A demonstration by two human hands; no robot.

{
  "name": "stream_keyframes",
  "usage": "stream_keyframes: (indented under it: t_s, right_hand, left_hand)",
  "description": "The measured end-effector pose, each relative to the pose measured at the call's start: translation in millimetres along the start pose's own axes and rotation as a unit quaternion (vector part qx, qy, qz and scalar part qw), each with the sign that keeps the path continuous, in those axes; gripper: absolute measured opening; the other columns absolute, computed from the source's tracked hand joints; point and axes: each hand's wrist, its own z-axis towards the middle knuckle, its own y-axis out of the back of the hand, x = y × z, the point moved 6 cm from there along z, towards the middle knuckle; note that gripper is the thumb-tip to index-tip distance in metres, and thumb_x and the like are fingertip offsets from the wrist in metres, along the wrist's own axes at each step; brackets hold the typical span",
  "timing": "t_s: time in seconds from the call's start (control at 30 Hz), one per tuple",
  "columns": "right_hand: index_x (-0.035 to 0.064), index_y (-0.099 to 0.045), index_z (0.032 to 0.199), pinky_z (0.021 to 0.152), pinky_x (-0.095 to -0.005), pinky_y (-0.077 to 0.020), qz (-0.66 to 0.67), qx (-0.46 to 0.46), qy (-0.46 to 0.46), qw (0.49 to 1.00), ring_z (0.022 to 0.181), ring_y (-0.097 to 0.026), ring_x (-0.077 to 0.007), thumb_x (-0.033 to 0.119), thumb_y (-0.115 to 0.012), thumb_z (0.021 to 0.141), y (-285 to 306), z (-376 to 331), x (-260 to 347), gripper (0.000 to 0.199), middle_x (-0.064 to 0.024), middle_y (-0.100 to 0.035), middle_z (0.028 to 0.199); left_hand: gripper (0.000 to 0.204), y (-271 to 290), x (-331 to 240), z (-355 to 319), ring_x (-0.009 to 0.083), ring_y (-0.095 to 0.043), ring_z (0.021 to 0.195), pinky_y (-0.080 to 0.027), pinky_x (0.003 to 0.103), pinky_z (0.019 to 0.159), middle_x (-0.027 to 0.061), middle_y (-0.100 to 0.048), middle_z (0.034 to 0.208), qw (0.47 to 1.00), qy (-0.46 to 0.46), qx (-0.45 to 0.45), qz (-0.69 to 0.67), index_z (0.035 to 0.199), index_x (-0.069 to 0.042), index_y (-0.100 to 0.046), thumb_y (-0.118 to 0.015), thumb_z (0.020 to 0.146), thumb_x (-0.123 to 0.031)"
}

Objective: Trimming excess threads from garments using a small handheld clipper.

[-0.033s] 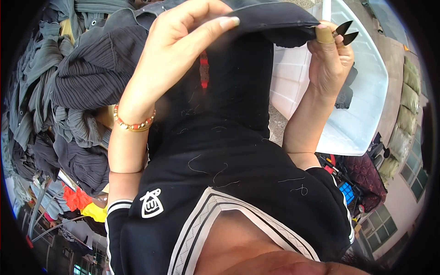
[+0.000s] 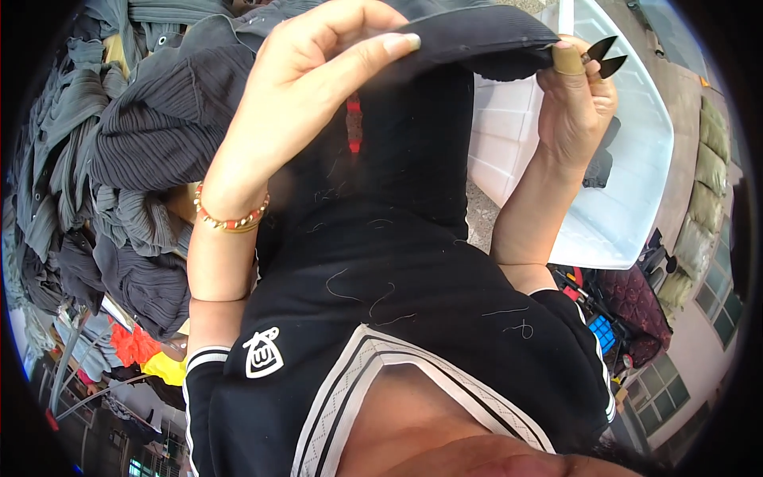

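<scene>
A dark grey ribbed garment (image 2: 485,33) stretches between my two hands at the top of the view, its stitched edge turned toward me. My left hand (image 2: 318,87) is closed on its left part, with the thumb on top and the fingers partly hidden behind the cloth. My right hand (image 2: 580,103) pinches the right end of the same edge with a thumb wrapped in a tan covering. That hand also holds a pair of thread snips (image 2: 606,57), whose dark blades point up and right, parted and off the cloth. Loose thread ends lie on my black clothing.
A large heap of dark grey ribbed garments (image 2: 151,135) fills the left side. On the right stands a white plastic tub (image 2: 636,199) with dark cloth pieces (image 2: 598,163) inside. Beyond it are a maroon quilted cover (image 2: 636,310) and a blue crate-like thing (image 2: 602,334).
Both hands and the stretched garment edge have shifted very slightly to the right. The grip on the cloth and the snips is the same.
</scene>
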Motion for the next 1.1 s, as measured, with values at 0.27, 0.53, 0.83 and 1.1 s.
stream_keyframes:
  t_s: [0.27,0.53,0.83,1.1]
  right_hand:
    - [-0.0048,-0.070,0.106,0.055,-0.0201,-0.0287,-0.047,-0.042,0.006,0.998,0.060,-0.041,-0.0035,0.008,-0.068,0.093,25,5,-7,0.018,0.0022,-0.058,0.078]
    - [-0.0015,-0.070,0.097,0.061,-0.0163,-0.0408,-0.235,-0.004,-0.077,0.969,0.070,-0.053,-0.0010,0.003,-0.074,0.089,-5,-9,-30,0.010,0.0052,-0.063,0.080]
    - [0.0028,-0.074,0.106,0.054,-0.0176,-0.0267,-0.213,0.157,0.082,0.961,0.063,-0.042,-0.0012,-0.002,-0.083,0.074,-43,-34,-4,0.034,0.0042,-0.059,0.079]
    - [0.0032,-0.076,0.097,0.052,-0.0192,-0.0307,-0.249,0.190,0.108,0.944,0.060,-0.047,-0.0044,-0.010,-0.073,0.071,-52,-32,-2,0.030,0.0018,-0.060,0.072]
  left_hand:
    - [0.024,-12,12,-3,0.0084,-0.065,0.099,-0.049,0.022,0.091,0.0050,-0.070,0.106,0.985,0.085,0.058,-0.136,0.119,0.003,-0.065,-0.062,0.098,-0.009]
    - [0.025,-10,35,-3,0.0088,-0.066,0.099,-0.050,0.023,0.092,0.0057,-0.071,0.108,0.985,0.076,0.013,-0.156,0.120,0.001,-0.065,-0.063,0.097,-0.010]
    - [0.023,-6,52,-3,0.0088,-0.066,0.097,-0.050,0.022,0.090,0.0046,-0.071,0.105,0.974,0.105,0.017,-0.199,0.116,0.000,-0.066,-0.065,0.096,-0.011]
    - [0.020,-5,52,-2,0.0075,-0.066,0.097,-0.050,0.021,0.089,0.0035,-0.071,0.103,0.980,0.097,0.012,-0.174,0.113,-0.001,-0.067,-0.065,0.097,-0.012]
